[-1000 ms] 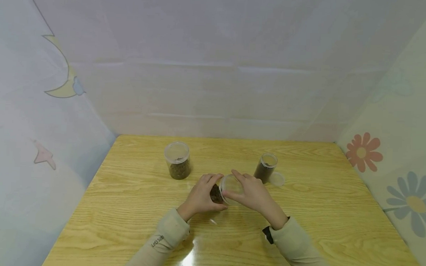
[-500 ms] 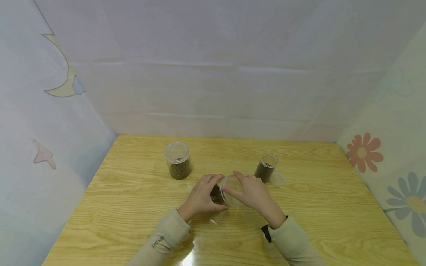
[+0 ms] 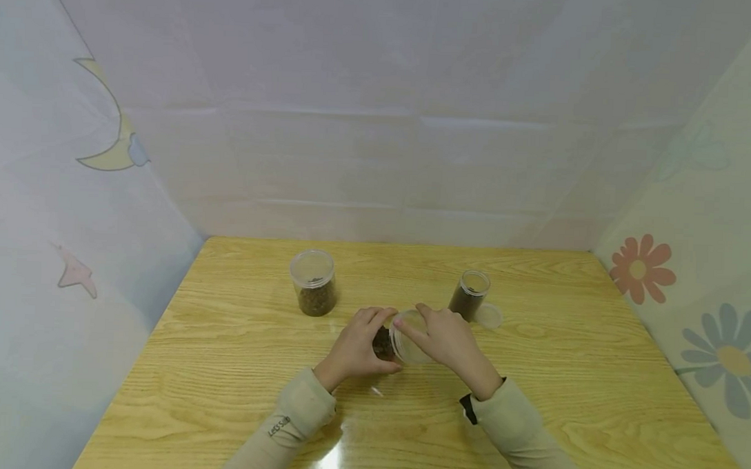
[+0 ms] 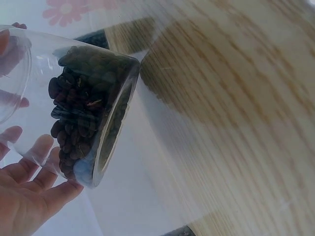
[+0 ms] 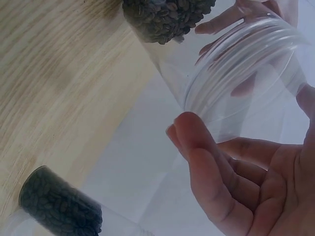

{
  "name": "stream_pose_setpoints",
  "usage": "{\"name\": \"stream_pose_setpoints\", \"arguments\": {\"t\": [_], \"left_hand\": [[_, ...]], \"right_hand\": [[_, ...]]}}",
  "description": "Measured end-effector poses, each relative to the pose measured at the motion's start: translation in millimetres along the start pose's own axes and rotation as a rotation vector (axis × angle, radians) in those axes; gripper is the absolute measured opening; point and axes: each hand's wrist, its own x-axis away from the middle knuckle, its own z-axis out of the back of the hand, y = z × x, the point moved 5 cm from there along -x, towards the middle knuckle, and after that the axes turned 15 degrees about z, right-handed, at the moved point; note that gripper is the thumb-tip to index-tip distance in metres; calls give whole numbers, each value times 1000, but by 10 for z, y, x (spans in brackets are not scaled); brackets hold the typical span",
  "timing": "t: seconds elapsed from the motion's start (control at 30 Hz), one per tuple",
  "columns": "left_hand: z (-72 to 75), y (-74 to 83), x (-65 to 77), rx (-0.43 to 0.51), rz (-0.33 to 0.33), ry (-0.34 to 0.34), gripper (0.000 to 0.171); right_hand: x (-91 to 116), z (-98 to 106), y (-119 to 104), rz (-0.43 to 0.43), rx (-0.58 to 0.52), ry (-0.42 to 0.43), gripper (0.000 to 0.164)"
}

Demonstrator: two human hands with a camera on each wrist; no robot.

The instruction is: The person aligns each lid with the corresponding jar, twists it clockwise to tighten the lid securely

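My left hand (image 3: 354, 347) grips a clear jar (image 4: 44, 56) around its side, just above the table. The jar leans over toward the right, and dark beans (image 4: 78, 118) lie in its bottom end. At the jar's mouth, my right hand (image 3: 451, 342) holds the clear round lid (image 3: 417, 339), its thumb and fingers spread about the edge. Ridged thread rings (image 5: 236, 56) show at the mouth in the right wrist view, with the lid over them. Part of the jar's wall is hidden behind my left hand in the head view.
A wider lidded jar (image 3: 317, 298) with dark contents stands at the back left. At the back right is a narrower jar (image 3: 466, 303) of dark beans, a flat round lid (image 3: 489, 316) beside it. Wood-grain table (image 3: 222, 367) lies beneath; printed cloth (image 3: 378, 165) hangs behind.
My right hand has turned slightly on the lid, its thumb moving up and toward the lid's far side. Jar and lid have shifted a touch right; the left hand keeps its grip.
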Motion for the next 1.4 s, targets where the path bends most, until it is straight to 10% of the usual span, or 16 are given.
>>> {"name": "stream_pose_setpoints", "arguments": {"t": [0.53,1.0,1.4], "left_hand": [[5,7,-2,-9,17,-15,91],[12,-33,1,24,25,-22,90],[-1,-39,5,13,40,-32,90]], "right_hand": [[28,19,73,11,-26,-31,68],[218,219,-9,479,-134,83,74],[184,139,-78,588,-124,91,74]]}}
